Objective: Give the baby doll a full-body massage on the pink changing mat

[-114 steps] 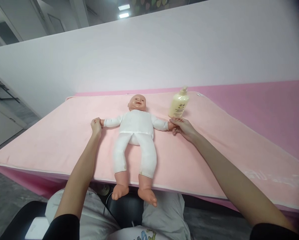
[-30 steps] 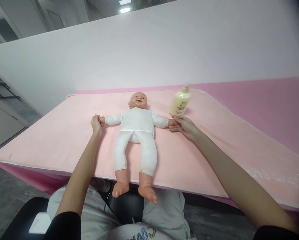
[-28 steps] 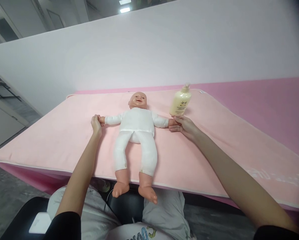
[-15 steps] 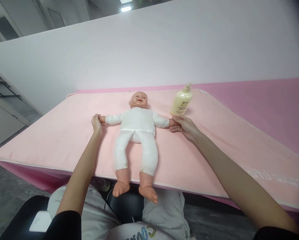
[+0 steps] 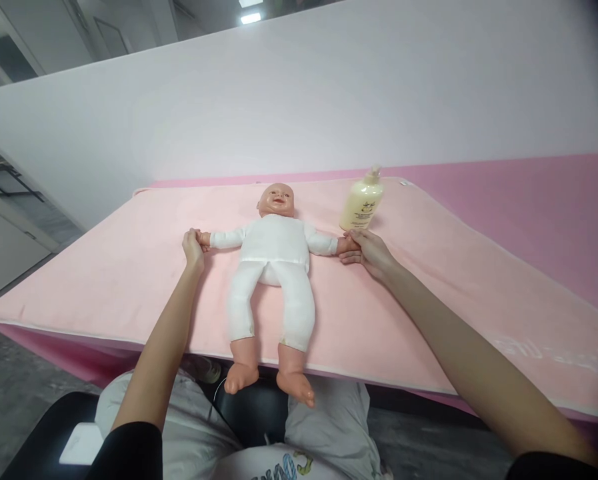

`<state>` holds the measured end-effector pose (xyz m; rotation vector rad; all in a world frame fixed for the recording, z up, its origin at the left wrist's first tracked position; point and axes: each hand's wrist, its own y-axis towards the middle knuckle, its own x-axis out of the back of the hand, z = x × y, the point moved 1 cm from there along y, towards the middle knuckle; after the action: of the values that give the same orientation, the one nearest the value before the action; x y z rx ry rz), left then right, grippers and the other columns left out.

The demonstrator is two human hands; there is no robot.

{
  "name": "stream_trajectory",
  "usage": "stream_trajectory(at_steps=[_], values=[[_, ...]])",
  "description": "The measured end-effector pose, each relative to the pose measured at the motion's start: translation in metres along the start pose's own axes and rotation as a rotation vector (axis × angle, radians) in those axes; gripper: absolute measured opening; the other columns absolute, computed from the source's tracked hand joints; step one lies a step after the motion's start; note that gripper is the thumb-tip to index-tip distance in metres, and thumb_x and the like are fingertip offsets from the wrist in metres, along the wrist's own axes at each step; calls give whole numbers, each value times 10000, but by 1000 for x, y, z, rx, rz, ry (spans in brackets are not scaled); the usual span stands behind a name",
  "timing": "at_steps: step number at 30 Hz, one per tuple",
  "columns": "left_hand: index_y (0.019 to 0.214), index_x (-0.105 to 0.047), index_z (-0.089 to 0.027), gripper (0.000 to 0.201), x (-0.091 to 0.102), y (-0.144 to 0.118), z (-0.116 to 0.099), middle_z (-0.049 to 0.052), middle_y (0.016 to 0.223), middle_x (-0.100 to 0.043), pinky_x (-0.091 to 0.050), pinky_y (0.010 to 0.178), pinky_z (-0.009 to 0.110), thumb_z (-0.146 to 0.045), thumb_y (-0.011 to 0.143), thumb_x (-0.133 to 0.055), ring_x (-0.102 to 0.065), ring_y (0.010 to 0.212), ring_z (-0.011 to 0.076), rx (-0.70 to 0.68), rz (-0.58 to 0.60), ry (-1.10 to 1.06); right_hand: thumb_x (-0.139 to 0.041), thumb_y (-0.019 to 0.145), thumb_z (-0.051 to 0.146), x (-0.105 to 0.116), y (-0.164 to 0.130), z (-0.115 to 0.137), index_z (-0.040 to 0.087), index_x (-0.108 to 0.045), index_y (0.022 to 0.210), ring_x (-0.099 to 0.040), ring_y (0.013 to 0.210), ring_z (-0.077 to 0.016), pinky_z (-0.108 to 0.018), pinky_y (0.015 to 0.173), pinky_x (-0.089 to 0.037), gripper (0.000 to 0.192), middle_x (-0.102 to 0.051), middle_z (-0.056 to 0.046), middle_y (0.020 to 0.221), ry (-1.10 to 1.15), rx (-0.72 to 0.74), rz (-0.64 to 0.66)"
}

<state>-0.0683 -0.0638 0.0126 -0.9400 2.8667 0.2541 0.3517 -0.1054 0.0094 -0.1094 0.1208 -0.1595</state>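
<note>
A baby doll (image 5: 275, 243) with a white cloth body lies face up on a pink towel (image 5: 129, 273), arms spread sideways and feet over the near edge. My left hand (image 5: 194, 248) is closed around the doll's hand on the left side. On the other side, my right hand (image 5: 371, 255) grips the doll's other hand between thumb and fingers. Just behind my right hand stands a pale yellow pump bottle (image 5: 363, 203), its base partly hidden by my fingers.
A white partition wall (image 5: 299, 100) rises behind the table. Darker pink cover (image 5: 539, 200) shows beyond the towel at right. Below the near edge are my legs in grey trousers, a black seat (image 5: 259, 410) and a white flat object (image 5: 81, 443) at lower left.
</note>
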Motion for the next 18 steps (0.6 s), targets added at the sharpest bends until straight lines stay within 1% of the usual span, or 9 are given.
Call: stream_trajectory(at_steps=[5, 10, 13, 15, 18], values=[[805, -534, -169, 264, 0, 0, 0, 2, 695, -535, -362, 402, 198, -385, 903, -416, -438, 420, 69, 4, -7, -3, -460, 922, 202, 2, 1, 1, 172, -519, 1002, -647, 482, -181, -301, 461, -573, 104, -630, -27, 616, 15, -10, 41], [810, -540, -168, 268, 0, 1, 2, 11, 719, -554, -378, 414, 196, -394, 902, -430, -464, 447, 73, -2, -2, -18, -462, 907, 165, 5, -2, 4, 170, -500, 1071, -672, 545, -196, -297, 488, -578, 168, -649, -49, 630, 41, -47, 118], [811, -548, -167, 274, 0, 2, 3, 11, 714, -553, -371, 418, 190, -406, 901, -447, -461, 454, 71, 14, -11, -37, -478, 878, 138, 8, -1, 4, 171, -497, 1072, -683, 570, -211, -307, 495, -580, 198, -658, -59, 653, 63, -62, 160], [807, -550, -166, 276, 0, 2, 3, 12, 716, -551, -369, 421, 189, -408, 901, -453, -462, 463, 71, 20, -13, -43, -482, 864, 125, 9, -1, 3, 173, -495, 1066, -683, 571, -218, -315, 496, -580, 208, -656, -59, 650, 72, -69, 161], [805, -550, -166, 274, 0, 2, 3, 16, 729, -549, -373, 425, 191, -402, 903, -451, -473, 479, 76, 15, -8, -46, -475, 887, 167, 8, 0, 2, 175, -498, 1017, -677, 555, -216, -315, 480, -574, 132, -649, -56, 640, 64, -65, 135]])
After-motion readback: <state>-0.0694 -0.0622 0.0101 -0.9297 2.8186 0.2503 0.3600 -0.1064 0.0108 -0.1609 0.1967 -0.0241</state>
